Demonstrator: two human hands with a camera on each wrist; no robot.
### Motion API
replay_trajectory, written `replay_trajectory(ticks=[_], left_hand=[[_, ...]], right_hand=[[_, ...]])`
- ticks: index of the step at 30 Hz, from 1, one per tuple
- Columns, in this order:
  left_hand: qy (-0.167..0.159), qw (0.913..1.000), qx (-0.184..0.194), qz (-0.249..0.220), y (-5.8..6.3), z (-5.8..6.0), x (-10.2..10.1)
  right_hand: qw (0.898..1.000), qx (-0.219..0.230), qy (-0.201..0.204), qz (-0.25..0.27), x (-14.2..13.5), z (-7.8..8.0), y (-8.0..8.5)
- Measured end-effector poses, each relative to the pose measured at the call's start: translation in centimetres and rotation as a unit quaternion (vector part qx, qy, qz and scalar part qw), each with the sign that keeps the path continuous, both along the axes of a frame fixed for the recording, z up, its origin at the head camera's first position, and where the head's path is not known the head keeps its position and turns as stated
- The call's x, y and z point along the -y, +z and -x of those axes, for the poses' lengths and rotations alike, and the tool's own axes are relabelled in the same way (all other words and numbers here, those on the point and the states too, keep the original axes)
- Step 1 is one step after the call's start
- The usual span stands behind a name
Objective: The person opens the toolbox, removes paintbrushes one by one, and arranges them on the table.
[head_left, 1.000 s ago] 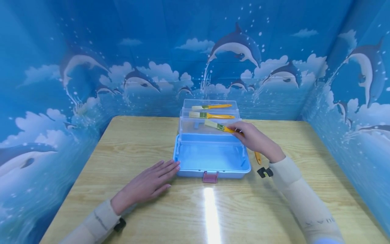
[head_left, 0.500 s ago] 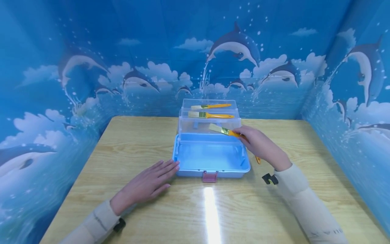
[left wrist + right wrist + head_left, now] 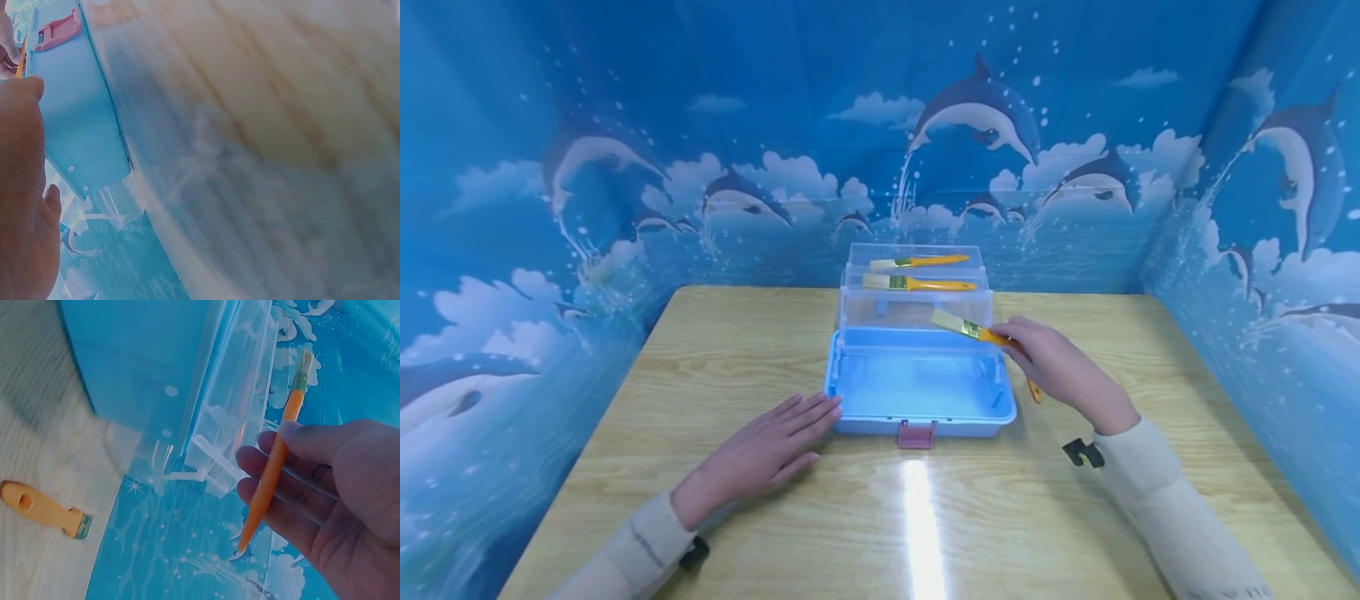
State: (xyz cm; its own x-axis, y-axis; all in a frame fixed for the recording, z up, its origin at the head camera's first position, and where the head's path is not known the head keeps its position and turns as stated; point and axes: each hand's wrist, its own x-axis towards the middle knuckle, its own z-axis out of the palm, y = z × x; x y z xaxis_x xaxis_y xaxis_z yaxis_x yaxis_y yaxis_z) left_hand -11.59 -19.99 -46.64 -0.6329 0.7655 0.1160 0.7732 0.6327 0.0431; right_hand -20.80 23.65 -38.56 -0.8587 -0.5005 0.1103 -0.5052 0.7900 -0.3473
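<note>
An open light-blue box (image 3: 857,424) with a pink clasp (image 3: 917,436) stands mid-table, its clear trays (image 3: 859,310) stepped up behind. Thumb and fingers of my right hand (image 3: 1060,360) pinch the orange handle of a flat paintbrush (image 3: 956,322) above the box's right back part, bristles pointing left. In the right wrist view this paintbrush (image 3: 273,472) lies across the fingers under the thumb. My left hand (image 3: 762,452) lies flat with straight fingers, fingertips at the box's left front corner. Two more paintbrushes, a smaller one (image 3: 919,262) and a wider one (image 3: 925,284), lie in the upper trays.
Another orange-handled brush (image 3: 39,505) lies on the wooden table (image 3: 737,350) right of the box, partly hidden by my right hand in the head view. Dolphin-printed cloth (image 3: 820,108) hangs at the back and both sides.
My right hand has moved right and toward me, carrying the paintbrush away from the lowest clear tray. The left hand and the box have stayed put.
</note>
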Motion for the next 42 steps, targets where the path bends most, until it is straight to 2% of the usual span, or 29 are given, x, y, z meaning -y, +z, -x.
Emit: replay_trajectory(ticks=[12,29,42], left_hand=[[0.005,0.9999,0.006,0.01,0.0,0.0,-0.1],[0.008,0.9998,0.012,0.012,0.2,0.0,-0.1],[0.001,1.0,-0.002,0.005,-0.1,0.0,-0.1]], right_hand=[[1.0,-0.004,-0.013,0.0,-1.2,-0.9,-0.3],[0.999,-0.019,-0.013,0.031,-2.7,-1.2,-0.8],[0.998,-0.003,-0.048,0.05,-4.8,-1.0,-2.1]])
